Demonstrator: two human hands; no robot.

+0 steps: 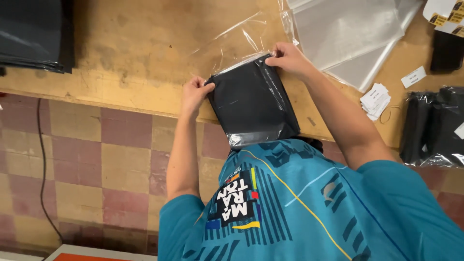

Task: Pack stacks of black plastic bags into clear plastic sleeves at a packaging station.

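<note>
Gripping the folded black garment [251,101] at its far end with both hands, I have it inside a clear plastic bag [232,43]. My left hand [195,94] is clenched on the far-left corner of the packet; my right hand [288,59] pinches the far-right corner, fingers curled over the bag's mouth. The packet lies on the wooden desk [135,48], its near end overhanging the desk edge just in front of my teal shirt [299,203].

Long axis: runs from my chest outward across the desk, tilted slightly, so the far end leans to my left. The bag's sealed bottom points at me; the open mouth points away, and its loose flap extends further over the desk, empty and wrinkled.

Surroundings: a stack of clear empty bags [348,38] just right of my right hand; small white paper labels [374,99] near my right forearm; bagged black packets [435,125] at the desk's right end; dark folded material [34,34] far left. Below the desk, a tiled floor [96,159] in red and tan, with a black cable [42,159].
</note>
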